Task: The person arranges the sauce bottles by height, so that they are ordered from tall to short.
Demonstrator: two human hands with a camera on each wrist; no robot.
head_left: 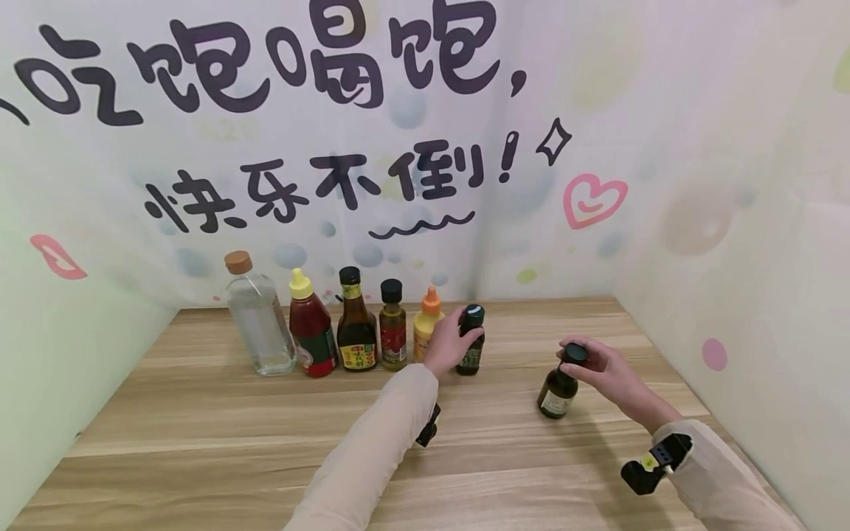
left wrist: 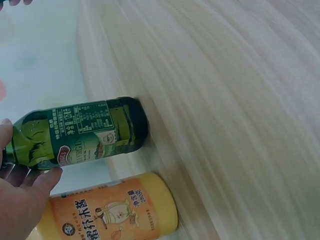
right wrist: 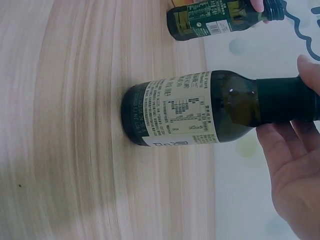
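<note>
My left hand [head_left: 443, 348] grips the neck of a small green olive oil bottle [left wrist: 82, 132] with a dark cap. That bottle stands upright at the right end of a row. Beside it, close to my left hand, is a yellow squeeze bottle [left wrist: 110, 212] with an orange nozzle and label. Farther right, my right hand [head_left: 600, 371] holds a dark glass bottle [right wrist: 180, 110] by its black cap and neck, fingers on one side and thumb on the other. A cream label wraps this bottle. Whether its base touches the table is hard to tell.
Along the back of the wooden table [head_left: 265, 442] stand a clear bottle [head_left: 260, 324], a red sauce bottle [head_left: 312, 332], a brown sauce bottle [head_left: 356, 332] and a black-capped bottle with a red label [head_left: 393, 332]. A printed cloth wall [head_left: 531, 251] rises behind them.
</note>
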